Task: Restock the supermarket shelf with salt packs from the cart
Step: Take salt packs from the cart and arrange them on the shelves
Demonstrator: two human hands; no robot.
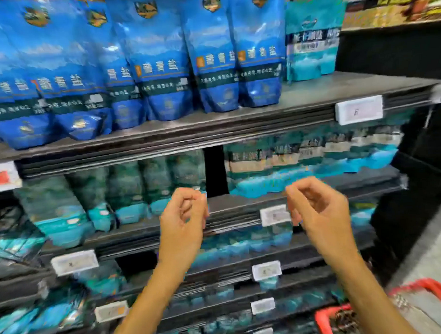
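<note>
Salt packs stand in a row on the top shelf, with more shelves of packs below. The cart sits lower right, before the shelving

Dark supermarket shelf, blue salt packs upright on top tier, teal packs on tier below

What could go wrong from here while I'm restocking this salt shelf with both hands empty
1. The dark blue salt packs at the left of the top shelf lean forward at its edge; a bump might tip them off.
2. The red cart sits low right, nearly out of view, so the right hand may reach blind.
3. Lower packs are blurred; a wrong-slot mix-up seems possible.
</note>
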